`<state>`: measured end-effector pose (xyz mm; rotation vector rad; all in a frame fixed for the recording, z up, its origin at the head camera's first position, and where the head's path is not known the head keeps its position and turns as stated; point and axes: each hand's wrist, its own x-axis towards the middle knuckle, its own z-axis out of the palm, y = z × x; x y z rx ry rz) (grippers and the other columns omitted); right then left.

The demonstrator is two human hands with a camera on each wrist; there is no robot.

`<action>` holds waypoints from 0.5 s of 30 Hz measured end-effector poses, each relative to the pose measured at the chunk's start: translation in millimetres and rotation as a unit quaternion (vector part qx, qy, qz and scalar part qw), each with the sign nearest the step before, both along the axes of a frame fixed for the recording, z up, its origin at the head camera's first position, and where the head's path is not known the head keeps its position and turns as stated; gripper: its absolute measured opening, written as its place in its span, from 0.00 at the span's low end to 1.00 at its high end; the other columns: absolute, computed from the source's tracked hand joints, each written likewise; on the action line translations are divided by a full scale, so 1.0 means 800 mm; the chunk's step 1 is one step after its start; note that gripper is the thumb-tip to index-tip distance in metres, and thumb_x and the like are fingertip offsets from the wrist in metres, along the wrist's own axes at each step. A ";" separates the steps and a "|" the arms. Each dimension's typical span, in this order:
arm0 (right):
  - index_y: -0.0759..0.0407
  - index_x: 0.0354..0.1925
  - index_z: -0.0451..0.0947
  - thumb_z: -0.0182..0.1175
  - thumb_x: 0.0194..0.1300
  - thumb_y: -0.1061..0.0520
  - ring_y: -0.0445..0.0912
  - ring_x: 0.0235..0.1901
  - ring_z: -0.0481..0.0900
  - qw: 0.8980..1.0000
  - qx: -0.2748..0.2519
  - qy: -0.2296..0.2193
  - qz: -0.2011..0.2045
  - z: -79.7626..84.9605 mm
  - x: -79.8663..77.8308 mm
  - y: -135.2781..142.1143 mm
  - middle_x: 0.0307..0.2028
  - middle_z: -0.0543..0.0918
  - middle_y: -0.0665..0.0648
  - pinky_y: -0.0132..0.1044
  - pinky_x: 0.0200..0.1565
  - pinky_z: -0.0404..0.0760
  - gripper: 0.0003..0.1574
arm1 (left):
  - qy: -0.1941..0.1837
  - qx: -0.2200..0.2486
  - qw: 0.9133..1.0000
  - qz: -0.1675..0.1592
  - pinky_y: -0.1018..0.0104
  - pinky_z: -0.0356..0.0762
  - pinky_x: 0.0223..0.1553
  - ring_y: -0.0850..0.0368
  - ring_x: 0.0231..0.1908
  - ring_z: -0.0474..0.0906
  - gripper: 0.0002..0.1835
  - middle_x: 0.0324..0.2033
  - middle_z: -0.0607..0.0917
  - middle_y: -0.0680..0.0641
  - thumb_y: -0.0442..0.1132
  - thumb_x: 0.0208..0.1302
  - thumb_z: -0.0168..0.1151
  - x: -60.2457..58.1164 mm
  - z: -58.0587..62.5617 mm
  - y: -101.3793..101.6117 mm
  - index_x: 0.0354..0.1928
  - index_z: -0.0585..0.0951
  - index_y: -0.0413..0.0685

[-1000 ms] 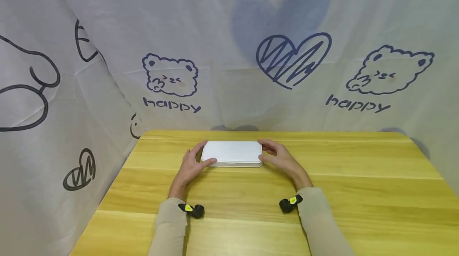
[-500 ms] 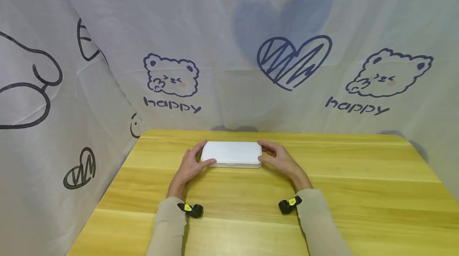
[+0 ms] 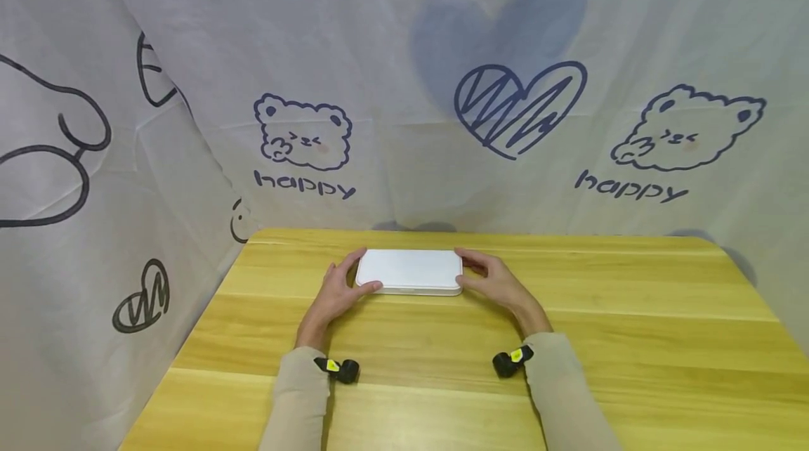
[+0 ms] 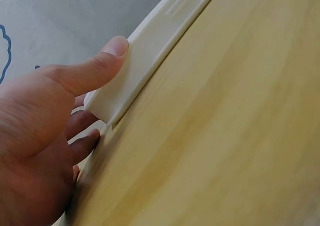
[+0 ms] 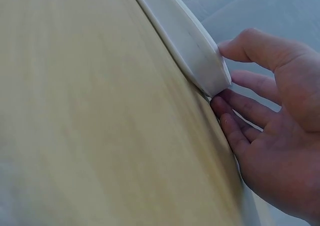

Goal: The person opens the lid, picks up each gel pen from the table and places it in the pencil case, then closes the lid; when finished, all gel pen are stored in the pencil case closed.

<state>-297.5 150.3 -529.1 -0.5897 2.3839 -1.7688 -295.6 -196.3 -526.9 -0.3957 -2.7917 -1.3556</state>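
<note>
A flat white lidded case (image 3: pixel 411 268) with rounded corners lies on the wooden table toward its far edge, its lid down. My left hand (image 3: pixel 333 293) grips the case's left end, thumb along the front edge and fingers round the side. In the left wrist view the thumb (image 4: pixel 116 46) presses the front wall near a small raised catch. At the other end, my right hand (image 3: pixel 496 281) holds the right side between thumb and fingers. The right wrist view has the case's corner (image 5: pixel 212 80) against those fingertips. What the case contains is hidden.
The yellowish wood-grain table (image 3: pixel 417 353) runs back to a pale cloth curtain (image 3: pixel 404 177) printed with bears and hearts. Another cloth (image 3: pixel 69 282) hangs along the left side. Each wrist carries a small black camera (image 3: pixel 347 371).
The hands and the case stay in place. Only a slight shift of the whole head view shows.
</note>
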 end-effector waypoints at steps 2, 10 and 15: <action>0.72 0.73 0.64 0.64 0.70 0.65 0.65 0.70 0.67 1.000 0.002 0.002 0.001 0.001 0.001 0.001 0.71 0.68 0.72 0.58 0.72 0.65 0.38 | -0.002 0.001 1.000 0.001 0.43 0.30 0.79 0.36 0.75 0.56 0.46 0.74 0.66 0.36 0.47 0.61 0.76 0.001 0.001 0.002 0.77 0.64 0.43; 0.72 0.73 0.63 0.64 0.71 0.63 0.66 0.71 0.66 1.000 0.003 0.013 -0.001 0.002 0.003 0.002 0.72 0.67 0.72 0.58 0.73 0.63 0.38 | 0.004 0.001 1.000 0.006 0.44 0.31 0.79 0.37 0.75 0.57 0.45 0.75 0.66 0.37 0.49 0.62 0.75 -0.002 0.000 0.003 0.77 0.65 0.44; 0.71 0.73 0.65 0.63 0.72 0.61 0.65 0.68 0.69 1.000 -0.005 0.005 -0.019 0.007 0.009 0.007 0.69 0.71 0.71 0.58 0.71 0.66 0.36 | 0.001 0.040 0.999 0.006 0.45 0.38 0.79 0.39 0.76 0.56 0.41 0.75 0.67 0.38 0.48 0.67 0.71 -0.002 -0.002 0.002 0.76 0.66 0.42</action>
